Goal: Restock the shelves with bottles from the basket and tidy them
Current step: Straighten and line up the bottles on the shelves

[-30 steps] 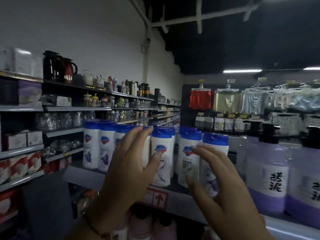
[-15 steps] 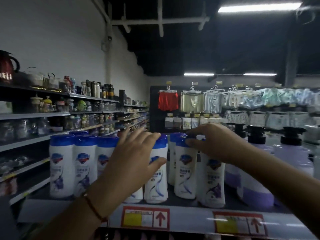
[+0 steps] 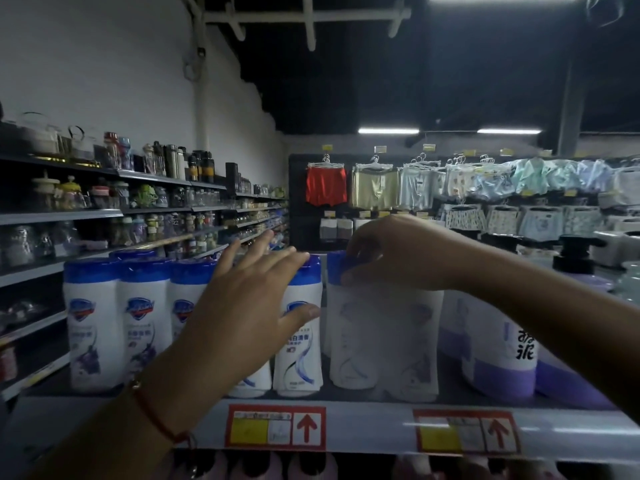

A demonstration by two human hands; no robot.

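The right hand reaches in from the right with its fingers curled over the blue cap of a white bottle, pinching the cap at its top edge; that bottle stands on the shelf and looks blurred, so whether it is being turned or slid cannot be told. The left hand is spread flat, fingers straight and a little apart, laid against the front of the blue-capped bottles; its thumb touches the label of the shampoo bottle just left of the pinched one. It grips nothing.

Further left, three more white bottles with blue caps stand upright in a close line at the shelf front, labels facing out. To the right sit purple pump bottles, partly hidden behind the right forearm.

The row already looks well filled, so this seems to be the tidying part: squaring up the bottles near the middle. No basket is in view, so how many bottles remain to be shelved cannot be judged. The pinched bottle likely wants its label turned outward.
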